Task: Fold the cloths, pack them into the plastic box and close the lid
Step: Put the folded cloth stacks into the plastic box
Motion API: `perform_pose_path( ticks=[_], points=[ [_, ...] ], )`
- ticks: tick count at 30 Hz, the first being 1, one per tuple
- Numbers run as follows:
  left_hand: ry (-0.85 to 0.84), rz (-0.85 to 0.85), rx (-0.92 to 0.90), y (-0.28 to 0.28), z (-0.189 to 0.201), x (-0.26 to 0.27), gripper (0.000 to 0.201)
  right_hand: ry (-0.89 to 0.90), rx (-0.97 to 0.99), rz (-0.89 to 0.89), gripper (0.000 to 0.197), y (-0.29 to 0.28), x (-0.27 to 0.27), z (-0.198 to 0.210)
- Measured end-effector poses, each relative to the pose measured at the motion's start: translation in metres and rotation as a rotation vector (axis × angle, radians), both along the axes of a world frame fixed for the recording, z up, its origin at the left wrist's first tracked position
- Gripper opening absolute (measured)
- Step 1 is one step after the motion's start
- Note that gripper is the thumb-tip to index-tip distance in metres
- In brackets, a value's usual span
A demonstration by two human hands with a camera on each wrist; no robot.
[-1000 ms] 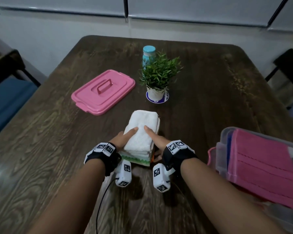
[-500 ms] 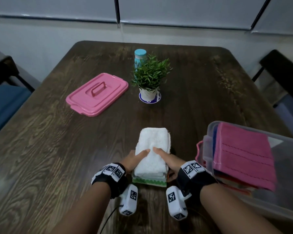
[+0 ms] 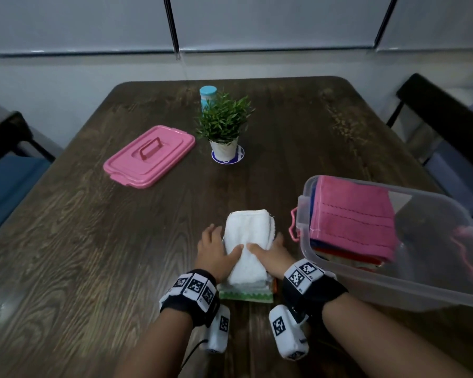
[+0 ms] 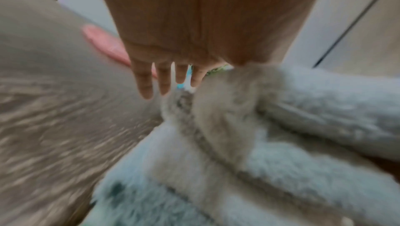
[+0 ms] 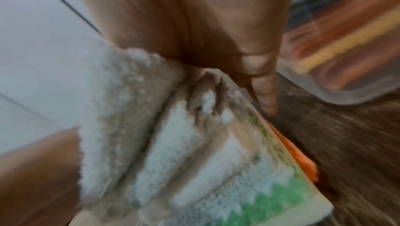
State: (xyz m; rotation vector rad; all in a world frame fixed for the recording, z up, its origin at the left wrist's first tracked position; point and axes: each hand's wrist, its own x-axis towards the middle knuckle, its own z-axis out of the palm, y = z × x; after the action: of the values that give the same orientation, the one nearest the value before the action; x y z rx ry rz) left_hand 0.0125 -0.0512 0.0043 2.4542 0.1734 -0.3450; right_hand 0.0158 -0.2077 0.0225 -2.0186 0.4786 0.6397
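**Both hands clasp a stack of folded cloths beside the open box**

Both wrist views are blurred; the right hand's fingers go down the far side of the stack of cloths, so only one shows clearly, and the lower layers appear only as a green edge and an orange sliver; the near end of the plastic box is cut off by the frame.

The left hand lies against the stack's left side, fingers straight and spread on the table, thumb laid over the white top cloth; the right hand grasps the stack from the other side, thumb on top.

Just to the right of the right hand, the clear box holds a folded pink cloth over other coloured cloths; the pink lid lies well beyond the left hand, near a potted plant and a blue-capped bottle.
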Motion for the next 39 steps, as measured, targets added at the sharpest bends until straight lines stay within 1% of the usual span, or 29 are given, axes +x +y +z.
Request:
perform_pose_path(
  ticks=[1,2,3,4,5,6,8,9,11,14,18,20,22,24,25,27,28,29,31,32,34,36,37,38,39],
  points=[
    [-0.068,-0.013,0.059,-0.002,0.010,-0.002,0.065,-0.037,-0.042,0.047,0.100,0.001,0.000,0.005],
    [-0.091,-0.019,0.117,-0.005,0.018,-0.003,0.059,-0.065,-0.064,0.090,0.100,0.003,0.000,0.010],
    [-0.092,-0.025,0.162,-0.005,0.020,-0.002,0.056,-0.086,-0.071,0.130,0.100,0.004,0.000,0.014],
    [-0.060,-0.024,0.190,-0.006,0.023,-0.001,0.056,-0.095,-0.075,0.165,0.099,0.005,-0.001,0.017],
    [-0.002,0.005,0.174,-0.008,0.026,0.001,0.056,-0.099,-0.079,0.193,0.097,0.006,-0.001,0.019],
    [0.052,0.049,0.119,-0.007,0.025,0.005,0.056,-0.098,-0.083,0.212,0.095,0.005,-0.001,0.021],
    [0.142,0.140,-0.046,-0.008,0.028,0.010,0.054,-0.091,-0.080,0.229,0.091,0.002,-0.001,0.023],
    [0.165,0.162,-0.103,-0.010,0.030,0.012,0.048,-0.082,-0.074,0.238,0.089,0.000,-0.001,0.024],
    [0.185,0.160,-0.130,-0.012,0.035,0.012,0.034,-0.056,-0.035,0.250,0.084,-0.005,-0.001,0.030],
    [0.171,0.141,-0.167,-0.013,0.041,0.010,0.029,-0.043,0.007,0.257,0.077,-0.011,0.002,0.033],
    [0.084,0.114,-0.224,-0.015,0.053,0.006,0.031,-0.069,-0.001,0.279,0.065,-0.015,0.002,0.048],
    [0.039,0.114,-0.237,-0.016,0.060,0.005,0.032,-0.096,0.006,0.301,0.063,-0.017,0.002,0.056],
    [0.002,0.127,-0.280,-0.017,0.072,0.005,0.033,-0.131,0.023,0.291,0.066,-0.020,0.003,0.064],
    [-0.048,0.137,-0.357,-0.016,0.086,0.007,0.036,-0.159,0.060,0.244,0.073,-0.024,0.006,0.069],
    [-0.080,0.141,-0.399,-0.017,0.095,0.008,0.038,-0.159,0.101,0.209,0.081,-0.026,0.010,0.070],
    [-0.146,0.149,-0.523,-0.023,0.116,0.010,0.043,-0.126,0.237,0.102,0.108,-0.031,0.014,0.077],
    [-0.171,0.151,-0.604,-0.028,0.128,0.010,0.045,-0.102,0.323,0.047,0.115,-0.034,0.015,0.083],
    [-0.193,0.147,-0.683,-0.034,0.139,0.010,0.048,-0.087,0.404,0.001,0.112,-0.038,0.016,0.088],
    [-0.209,0.123,-0.805,-0.048,0.156,0.013,0.054,-0.080,0.550,-0.068,0.085,-0.050,0.014,0.108],
    [-0.202,0.107,-0.845,-0.057,0.161,0.015,0.055,-0.093,0.598,-0.088,0.073,-0.058,0.012,0.118],
    [-0.162,0.075,-0.893,-0.075,0.167,0.021,0.056,-0.137,0.635,-0.114,0.054,-0.081,0.008,0.137],
    [-0.117,0.049,-0.920,-0.096,0.166,0.028,0.059,-0.207,0.601,-0.132,0.040,-0.106,0.004,0.154],
    [-0.095,0.033,-0.933,-0.108,0.163,0.031,0.062,-0.245,0.546,-0.140,0.033,-0.120,0.003,0.160],
    [-0.074,0.010,-0.932,-0.121,0.161,0.034,0.064,-0.277,0.474,-0.140,0.029,-0.133,0.001,0.165],
    [-0.059,-0.023,-0.912,-0.134,0.158,0.037,0.066,-0.303,0.391,-0.126,0.030,-0.147,0.000,0.170]
  ],
)
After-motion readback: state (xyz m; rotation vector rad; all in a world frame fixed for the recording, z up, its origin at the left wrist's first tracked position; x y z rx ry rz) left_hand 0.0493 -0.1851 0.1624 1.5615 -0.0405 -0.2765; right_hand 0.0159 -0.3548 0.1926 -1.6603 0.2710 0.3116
